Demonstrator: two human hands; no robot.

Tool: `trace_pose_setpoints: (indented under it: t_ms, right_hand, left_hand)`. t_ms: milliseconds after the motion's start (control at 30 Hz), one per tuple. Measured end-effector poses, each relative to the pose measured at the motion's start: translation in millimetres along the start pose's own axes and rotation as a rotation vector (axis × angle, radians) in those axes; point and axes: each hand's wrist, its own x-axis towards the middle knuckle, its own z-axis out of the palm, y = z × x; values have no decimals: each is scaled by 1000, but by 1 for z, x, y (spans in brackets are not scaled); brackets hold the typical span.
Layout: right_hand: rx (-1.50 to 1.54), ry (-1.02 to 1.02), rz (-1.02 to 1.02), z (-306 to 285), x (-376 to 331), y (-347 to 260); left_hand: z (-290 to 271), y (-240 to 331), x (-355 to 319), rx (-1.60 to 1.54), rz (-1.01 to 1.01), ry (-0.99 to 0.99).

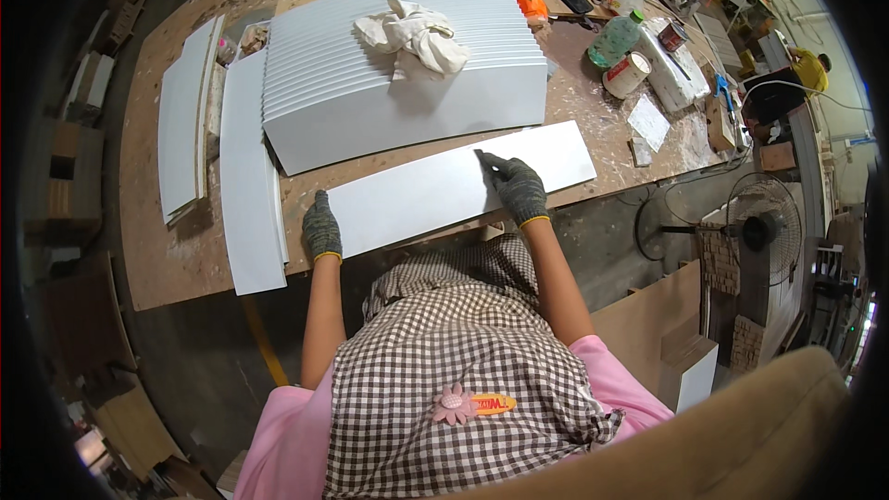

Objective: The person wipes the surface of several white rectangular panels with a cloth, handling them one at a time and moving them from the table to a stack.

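My left hand [321, 227], in a dark knit glove, is lying flat with its fingers pressed together on the near left end of the long white panel [461, 187], and my right hand [517, 187], gloved the same way, is resting on the panel's far edge past its middle, fingers spread a little and the fingertips pressing down; neither hand is pinching anything. Under both hands the plywood workbench [176, 250] is spreading out, dusty and smeared with pale filler. Just beyond my hands the big stack of ribbed white panels [398, 83] is sitting, nearly touching the long panel's far edge. To the left of my left hand a narrow white board [248, 185] is lying lengthwise, its near end just beside the glove, and further left more white strips [181, 120] are resting side by side. On top of the ribbed stack, ahead of my right hand, a crumpled cream rag [417, 35] is lying. Far off to the right of my right hand a green plastic bottle [614, 39] is lying on its side, and a small white can [628, 74] is standing just beside it.
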Motion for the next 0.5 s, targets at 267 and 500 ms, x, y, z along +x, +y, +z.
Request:
trace_pose_setpoints:
  t_ms: [267, 500]
  right_hand:
    - [-4, -11, -34, 2, 7, 23]
    - [-80, -68, -103, 0, 4, 11]
  left_hand:
    - [-1, 7, 0, -23, -35, -2]
    - [7, -6, 3, 37, 55, 55]
